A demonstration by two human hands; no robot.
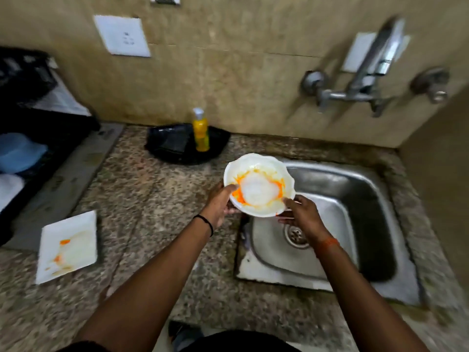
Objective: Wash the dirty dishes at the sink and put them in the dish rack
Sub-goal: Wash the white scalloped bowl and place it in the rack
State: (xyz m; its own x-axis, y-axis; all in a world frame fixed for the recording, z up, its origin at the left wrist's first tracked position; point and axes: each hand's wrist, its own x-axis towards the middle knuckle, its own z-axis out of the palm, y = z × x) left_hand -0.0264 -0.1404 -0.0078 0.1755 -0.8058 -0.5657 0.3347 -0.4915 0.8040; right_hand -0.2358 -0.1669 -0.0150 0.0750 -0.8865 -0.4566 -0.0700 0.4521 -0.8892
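Observation:
A white bowl (258, 184) smeared with orange sauce is held in the air over the left edge of the steel sink (355, 199). My left hand (220, 204) grips its left rim with the thumb inside. My right hand (302, 214) holds its lower right rim. A white square plate (68, 246) with orange stains lies on the granite counter at the left. The black dish rack (28, 80) stands at the far left, partly out of view.
A yellow soap bottle (201, 130) stands on a black tray (172, 144) behind the bowl, against the wall. The wall tap (365, 77) juts out above the sink. A blue lid (20, 152) and a white cloth lie at the left edge.

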